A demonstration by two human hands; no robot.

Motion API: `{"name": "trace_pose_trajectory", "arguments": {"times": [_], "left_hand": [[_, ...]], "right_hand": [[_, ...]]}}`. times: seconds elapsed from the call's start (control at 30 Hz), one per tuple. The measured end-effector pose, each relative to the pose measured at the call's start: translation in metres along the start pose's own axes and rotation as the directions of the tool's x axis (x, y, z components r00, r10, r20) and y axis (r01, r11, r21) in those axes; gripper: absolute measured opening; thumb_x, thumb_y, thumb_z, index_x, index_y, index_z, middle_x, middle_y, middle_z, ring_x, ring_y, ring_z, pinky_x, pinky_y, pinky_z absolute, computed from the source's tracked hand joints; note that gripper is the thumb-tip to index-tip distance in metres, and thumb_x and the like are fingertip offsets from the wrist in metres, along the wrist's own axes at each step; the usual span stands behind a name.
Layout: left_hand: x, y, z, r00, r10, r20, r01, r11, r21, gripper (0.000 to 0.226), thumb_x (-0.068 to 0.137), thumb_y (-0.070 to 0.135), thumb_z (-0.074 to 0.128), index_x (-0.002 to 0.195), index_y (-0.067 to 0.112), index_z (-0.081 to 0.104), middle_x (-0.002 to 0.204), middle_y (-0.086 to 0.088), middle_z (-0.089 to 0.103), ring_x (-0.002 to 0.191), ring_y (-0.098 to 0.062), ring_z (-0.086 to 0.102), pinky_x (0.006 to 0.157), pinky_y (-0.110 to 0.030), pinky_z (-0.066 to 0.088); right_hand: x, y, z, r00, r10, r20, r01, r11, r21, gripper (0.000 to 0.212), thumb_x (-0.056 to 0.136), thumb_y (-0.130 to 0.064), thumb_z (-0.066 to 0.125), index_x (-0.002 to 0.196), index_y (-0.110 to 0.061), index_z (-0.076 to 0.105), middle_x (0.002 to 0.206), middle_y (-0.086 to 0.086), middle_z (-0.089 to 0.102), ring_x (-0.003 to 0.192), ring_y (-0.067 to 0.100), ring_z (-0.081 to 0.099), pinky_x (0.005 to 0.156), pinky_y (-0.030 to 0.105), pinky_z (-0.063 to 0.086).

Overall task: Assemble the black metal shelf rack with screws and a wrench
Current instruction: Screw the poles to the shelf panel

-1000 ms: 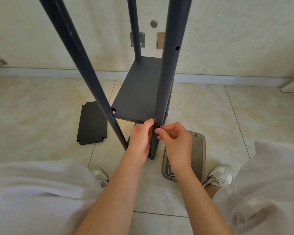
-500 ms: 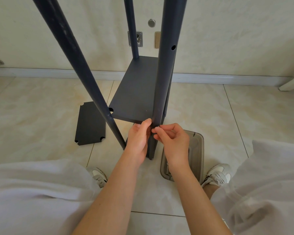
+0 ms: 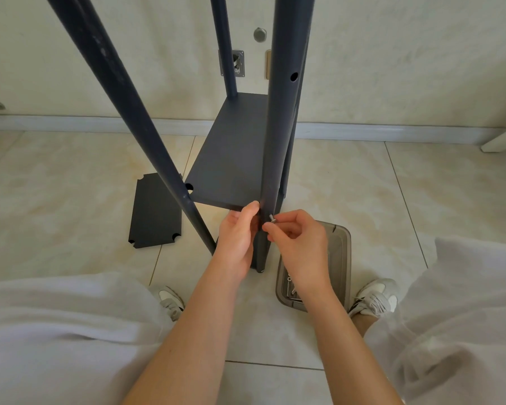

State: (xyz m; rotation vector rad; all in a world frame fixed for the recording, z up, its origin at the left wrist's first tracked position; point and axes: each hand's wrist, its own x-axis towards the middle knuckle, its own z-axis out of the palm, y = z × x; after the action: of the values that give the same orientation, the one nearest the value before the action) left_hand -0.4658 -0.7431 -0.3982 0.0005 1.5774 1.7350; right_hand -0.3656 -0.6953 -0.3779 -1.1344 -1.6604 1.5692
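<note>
Your right hand pinches a small silver screw between thumb and forefinger, the other fingers curled under. The screw lies roughly level, with its far end against the front right post. Whether it has entered a hole cannot be told.

Your left hand grips that post from the left. The thumb points up, with its tip against the front edge of the black shelf, and the fingers are hidden behind the post.

A second ago your right fingers covered the screw. Now they sit slightly right of the post and the metal shows.

The rack stands upright on the tiled floor, directly in front of you. Its posts run vertically and their tops are cut off by the frame. The front left post leans across the view, and a far post rises at the back. The shelf's long side runs away from you toward the wall.

A loose black panel lies flat to the left. A smoky plastic tray sits under your right wrist, and the small metal parts inside it are hard to make out.
</note>
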Motion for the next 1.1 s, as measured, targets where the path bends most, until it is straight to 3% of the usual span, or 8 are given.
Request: {"name": "trace_pose_trajectory", "arguments": {"times": [0.1, 0.3, 0.47, 0.6, 0.73, 0.87, 1.1], "left_hand": [[0.001, 0.0, -0.002, 1.0, -0.003, 0.027, 0.004, 1.0, -0.019, 0.031, 0.099, 0.031, 0.059, 0.118, 0.007, 0.062, 0.109, -0.01, 0.071, 0.1, -0.019, 0.069, 0.078, -0.024, 0.052], [0.001, 0.0, -0.003, 0.995, 0.02, 0.102, -0.015, 0.999, -0.048, 0.024, 0.1, 0.029, 0.056, 0.112, 0.01, 0.067, 0.101, -0.004, 0.075, 0.091, -0.012, 0.072, 0.073, -0.018, 0.054], [-0.001, 0.002, -0.004, 0.99, 0.027, 0.139, -0.015, 0.996, -0.084, 0.019, 0.101, 0.027, 0.055, 0.105, 0.015, 0.069, 0.093, 0.0, 0.075, 0.086, -0.011, 0.072, 0.067, -0.015, 0.054], [-0.003, 0.002, -0.006, 0.975, 0.056, 0.216, -0.036, 0.995, -0.097, 0.02, 0.101, 0.028, 0.055, 0.109, 0.017, 0.069, 0.096, 0.001, 0.075, 0.089, -0.009, 0.072, 0.07, -0.015, 0.054], [-0.006, 0.004, -0.008, 0.963, 0.086, 0.257, -0.057, 0.991, -0.119, 0.049, 0.087, 0.036, 0.06, 0.125, 0.006, 0.062, 0.107, -0.005, 0.071, 0.102, -0.015, 0.068, 0.081, -0.018, 0.053], [-0.007, 0.005, -0.008, 0.946, 0.113, 0.305, -0.074, 0.988, -0.134, 0.032, 0.089, 0.035, 0.056, 0.111, 0.016, 0.068, 0.103, 0.0, 0.074, 0.1, -0.012, 0.069, 0.082, -0.018, 0.053], [-0.007, 0.006, -0.007, 0.93, 0.144, 0.339, -0.087, 0.98, -0.177, 0.033, 0.09, 0.034, 0.054, 0.114, 0.014, 0.066, 0.104, 0.0, 0.075, 0.101, -0.012, 0.07, 0.083, -0.018, 0.053]], "right_hand": [[-0.003, 0.002, -0.002, 0.998, 0.025, 0.057, -0.032, 0.992, 0.125, 0.009, 0.092, -0.009, 0.065, 0.095, -0.017, 0.069, 0.083, -0.002, 0.076, 0.077, 0.01, 0.073, 0.075, 0.022, 0.058], [0.001, 0.003, -0.003, 0.997, 0.051, 0.061, -0.061, 0.981, 0.186, 0.009, 0.095, -0.01, 0.061, 0.098, -0.013, 0.069, 0.082, 0.0, 0.077, 0.078, 0.014, 0.073, 0.075, 0.024, 0.059], [0.003, 0.004, -0.005, 0.998, -0.011, 0.067, 0.002, 0.992, 0.123, 0.011, 0.095, -0.008, 0.062, 0.091, -0.016, 0.068, 0.08, 0.0, 0.075, 0.077, 0.011, 0.072, 0.072, 0.02, 0.057], [0.005, 0.006, -0.004, 0.998, -0.041, 0.055, 0.035, 0.995, 0.094, 0.014, 0.094, -0.007, 0.062, 0.088, -0.018, 0.068, 0.077, -0.001, 0.074, 0.076, 0.01, 0.071, 0.072, 0.019, 0.056], [0.009, 0.008, -0.008, 0.99, 0.067, 0.126, -0.093, 0.971, 0.219, 0.008, 0.095, -0.009, 0.063, 0.093, -0.013, 0.07, 0.08, 0.003, 0.076, 0.074, 0.013, 0.071, 0.074, 0.025, 0.057], [0.013, 0.01, -0.011, 0.976, 0.121, 0.181, -0.168, 0.948, 0.272, 0.008, 0.094, -0.01, 0.063, 0.093, -0.01, 0.071, 0.079, 0.005, 0.075, 0.073, 0.014, 0.07, 0.077, 0.029, 0.057], [0.016, 0.009, -0.009, 0.988, 0.056, 0.145, -0.085, 0.976, 0.199, 0.008, 0.094, -0.01, 0.064, 0.09, -0.012, 0.07, 0.076, 0.001, 0.075, 0.07, 0.009, 0.07, 0.07, 0.021, 0.056]]}}
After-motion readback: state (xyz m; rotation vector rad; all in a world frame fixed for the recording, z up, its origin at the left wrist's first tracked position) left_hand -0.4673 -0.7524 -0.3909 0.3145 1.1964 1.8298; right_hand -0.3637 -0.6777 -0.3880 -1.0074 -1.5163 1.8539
